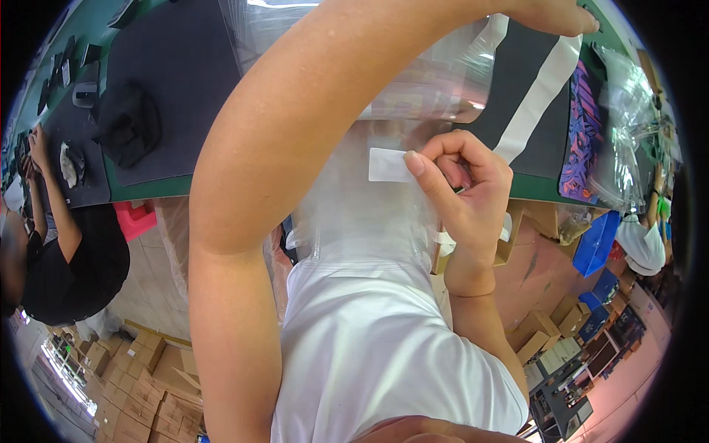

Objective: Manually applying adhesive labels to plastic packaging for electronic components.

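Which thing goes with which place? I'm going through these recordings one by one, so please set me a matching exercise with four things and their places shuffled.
Things
1. white label
2. black cloth item
3. blue bin
4. purple patterned mat

Places
A. below the green table's front edge in the picture
B. beside clear plastic bags, at the right of the tabletop
C. at the fingertips of the right hand
D. on a black mat, in the left part of the picture

Right pairs: 1-C, 2-D, 3-A, 4-B
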Demonstrator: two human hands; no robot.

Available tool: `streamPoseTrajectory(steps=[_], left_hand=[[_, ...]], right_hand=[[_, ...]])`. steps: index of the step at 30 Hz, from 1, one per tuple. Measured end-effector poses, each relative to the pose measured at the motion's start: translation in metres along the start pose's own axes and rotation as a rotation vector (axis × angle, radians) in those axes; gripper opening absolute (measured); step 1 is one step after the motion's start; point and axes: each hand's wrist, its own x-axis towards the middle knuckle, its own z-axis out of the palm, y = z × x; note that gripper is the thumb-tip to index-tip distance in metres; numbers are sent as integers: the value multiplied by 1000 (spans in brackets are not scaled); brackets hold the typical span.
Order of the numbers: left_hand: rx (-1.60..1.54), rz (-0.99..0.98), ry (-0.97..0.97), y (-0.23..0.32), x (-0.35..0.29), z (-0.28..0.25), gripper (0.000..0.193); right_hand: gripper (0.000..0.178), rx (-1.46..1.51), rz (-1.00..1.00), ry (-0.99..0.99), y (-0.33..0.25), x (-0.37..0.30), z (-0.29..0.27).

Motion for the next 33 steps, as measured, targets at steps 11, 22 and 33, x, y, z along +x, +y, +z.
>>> streamPoseTrajectory(steps=[11, 22, 33], left_hand=[[33, -49, -63, 1, 5, -11, 45], [169, -30, -85, -22, 34, 32, 55], [-253, -117, -144, -22, 32, 35, 39]], right_hand=[[15, -111, -63, 3, 4, 4, 4], [32, -508, -649, 40, 19, -4, 1], [132, -1009, -569, -749, -3, -31, -40]])
